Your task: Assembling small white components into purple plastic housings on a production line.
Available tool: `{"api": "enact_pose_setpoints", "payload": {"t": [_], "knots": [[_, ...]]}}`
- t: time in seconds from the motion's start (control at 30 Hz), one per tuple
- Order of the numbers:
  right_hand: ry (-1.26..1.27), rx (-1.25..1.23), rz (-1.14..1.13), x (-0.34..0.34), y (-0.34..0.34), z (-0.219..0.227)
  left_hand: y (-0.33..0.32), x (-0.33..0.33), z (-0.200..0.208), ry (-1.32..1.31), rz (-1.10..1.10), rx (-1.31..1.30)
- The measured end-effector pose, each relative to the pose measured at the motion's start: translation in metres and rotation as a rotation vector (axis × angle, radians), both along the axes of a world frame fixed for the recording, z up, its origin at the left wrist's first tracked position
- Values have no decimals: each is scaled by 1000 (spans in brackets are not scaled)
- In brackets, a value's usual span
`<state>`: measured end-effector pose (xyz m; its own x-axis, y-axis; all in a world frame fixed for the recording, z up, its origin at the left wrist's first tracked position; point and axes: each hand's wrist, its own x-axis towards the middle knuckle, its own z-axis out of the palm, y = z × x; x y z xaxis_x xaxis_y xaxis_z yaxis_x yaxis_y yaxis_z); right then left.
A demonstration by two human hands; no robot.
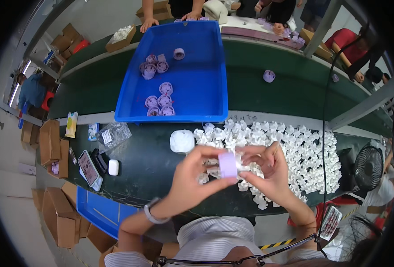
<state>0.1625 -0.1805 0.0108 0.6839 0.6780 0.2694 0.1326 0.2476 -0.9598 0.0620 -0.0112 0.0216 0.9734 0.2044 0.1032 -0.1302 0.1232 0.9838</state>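
Over the near edge of the dark green table, my left hand [189,178] grips a short lilac plastic cylinder [227,165] between thumb and fingers, turned on its side. Against its right end, my right hand [270,173] pinches a small white plastic piece [241,164]. Whether that piece sits inside the cylinder or only touches it, I cannot tell. Many similar white pieces [294,155] are spread over the table behind and right of my hands. A round white bundle [182,141] lies just beyond my left hand.
A large blue tray [183,116] with several lilac round parts [165,100] stands across the green conveyor belt [250,100]. One lilac part [269,76] rests on the belt. At left are a phone [89,168], white earbud case [113,167] and cardboard boxes [50,142]; at right, a black fan [368,168] and hanging cable [325,111].
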Motion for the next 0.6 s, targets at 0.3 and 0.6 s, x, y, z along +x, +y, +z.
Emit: {"api": "enact_pose_setpoints", "payload": {"t": [0.3,0.6], "knots": [[11,-113,-98,7,-1,-17,45,240,-41,-126,77,1357],[188,-123,-104,7,-16,-12,60,317,-74,213,-14,1686]]}}
